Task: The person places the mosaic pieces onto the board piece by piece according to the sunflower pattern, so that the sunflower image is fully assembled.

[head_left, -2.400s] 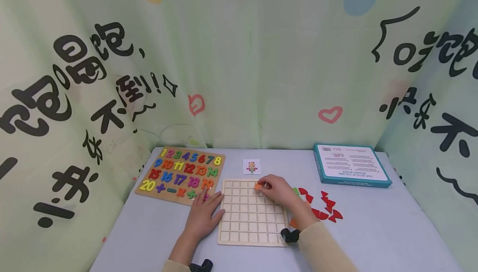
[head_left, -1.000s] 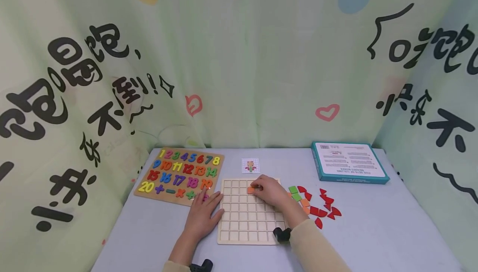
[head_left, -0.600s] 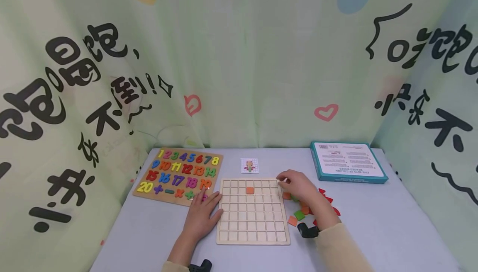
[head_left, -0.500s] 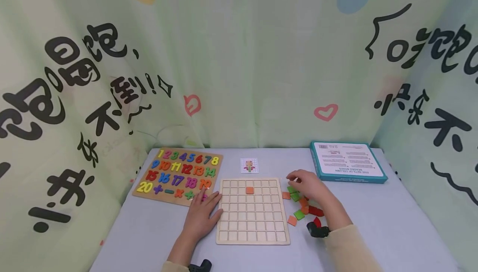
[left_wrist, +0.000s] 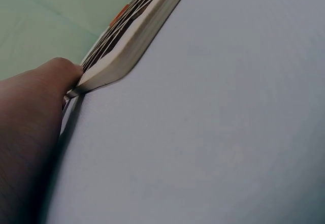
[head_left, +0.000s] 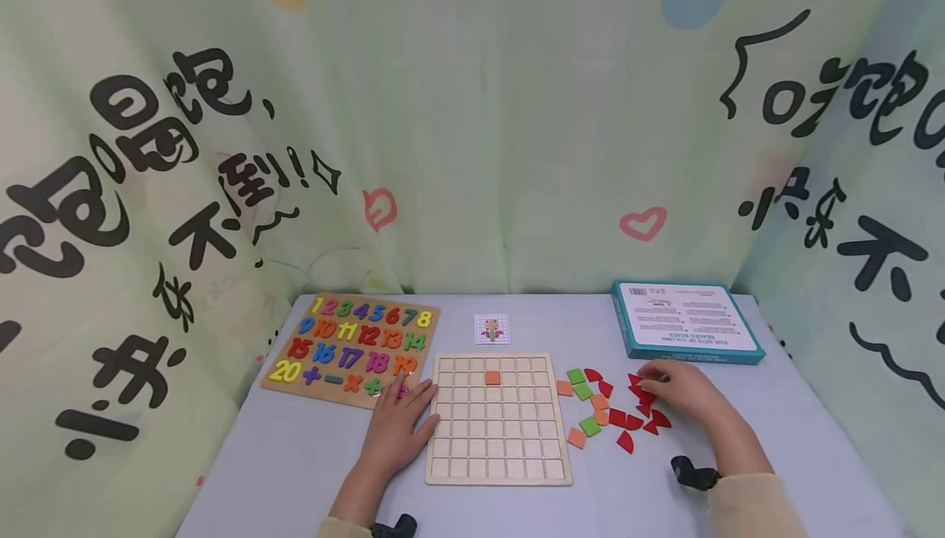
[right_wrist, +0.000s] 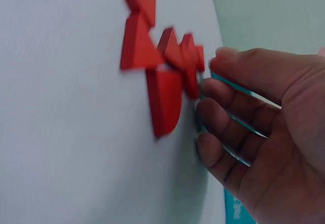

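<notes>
A wooden grid board [head_left: 499, 431] lies flat on the table with one orange square tile [head_left: 492, 378] in its second row. My left hand [head_left: 396, 427] rests with straight, spread fingers between the number puzzle and the board; in the left wrist view its thumb [left_wrist: 61, 74] touches the board's corner. My right hand [head_left: 682, 390] is over the red pieces [head_left: 653, 419] at the right. The right wrist view shows its fingers loosely bent, the thumb apart from them and its tip close to the farthest red pieces [right_wrist: 188, 56], with nothing held.
Right of the board lie loose green squares [head_left: 590, 426] and orange tiles [head_left: 576, 438]. A small pattern card [head_left: 491, 329] lies behind the board. The number puzzle [head_left: 347, 349] is at the back left, a teal box [head_left: 687, 321] at the back right. A printed curtain [head_left: 502, 152] surrounds the table.
My right hand set the orange tile down in the second row, let it go and moved right, past the green and orange tiles, to the red pieces. The left hand stayed in place.
</notes>
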`<state>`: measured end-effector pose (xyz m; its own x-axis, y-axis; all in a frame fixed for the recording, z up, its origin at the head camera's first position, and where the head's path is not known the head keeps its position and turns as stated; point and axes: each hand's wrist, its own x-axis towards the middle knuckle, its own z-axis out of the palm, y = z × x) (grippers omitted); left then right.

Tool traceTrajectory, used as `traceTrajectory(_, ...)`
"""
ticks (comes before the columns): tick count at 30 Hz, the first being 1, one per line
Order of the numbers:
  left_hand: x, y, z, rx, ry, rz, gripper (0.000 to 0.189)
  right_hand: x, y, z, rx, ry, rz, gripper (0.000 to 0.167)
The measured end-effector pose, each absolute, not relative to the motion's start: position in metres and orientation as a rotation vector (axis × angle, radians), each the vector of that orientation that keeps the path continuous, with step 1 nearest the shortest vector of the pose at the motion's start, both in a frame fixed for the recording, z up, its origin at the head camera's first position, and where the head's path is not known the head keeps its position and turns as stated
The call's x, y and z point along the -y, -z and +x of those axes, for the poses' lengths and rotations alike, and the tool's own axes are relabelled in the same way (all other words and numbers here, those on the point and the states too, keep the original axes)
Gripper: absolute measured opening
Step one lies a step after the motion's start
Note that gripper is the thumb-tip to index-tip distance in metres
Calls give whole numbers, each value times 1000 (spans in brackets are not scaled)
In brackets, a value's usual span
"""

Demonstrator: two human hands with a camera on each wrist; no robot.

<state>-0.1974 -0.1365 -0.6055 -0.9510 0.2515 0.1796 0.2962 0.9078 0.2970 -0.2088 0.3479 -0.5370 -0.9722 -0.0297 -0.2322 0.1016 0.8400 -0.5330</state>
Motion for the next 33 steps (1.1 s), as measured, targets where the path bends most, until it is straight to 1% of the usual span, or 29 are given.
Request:
traceTrajectory(6,137,605,-197,2937,486,-413,55,-357,545,-208,-2808,822,72,43)
traceTrajectory(9,137,604,-197,2931,495,-413,54,-355,548,-211,-2811,832,101,42)
traceTrajectory(14,137,604,-197,2940,505,-421,54,-349,552,-215,-2805,840,172,33)
traceTrajectory(17,138,605,-197,2937,495,-420,54,-347,552,-218,-2808,831,194,31)
traceTrajectory(19,138,605,-197,2933,487,-418,54,-346,552,-219,-2814,816,204,34)
traceTrajectory(24,138,605,-198,2929,471,-413,54,-344,551,-222,-2801,811,214,51)
traceTrajectory(26,137,605,-198,2930,470,-410,54,-342,550,-222,-2787,816,223,55)
traceTrajectory(33,136,605,-198,2931,489,-420,54,-340,547,-222,-2779,813,252,52)
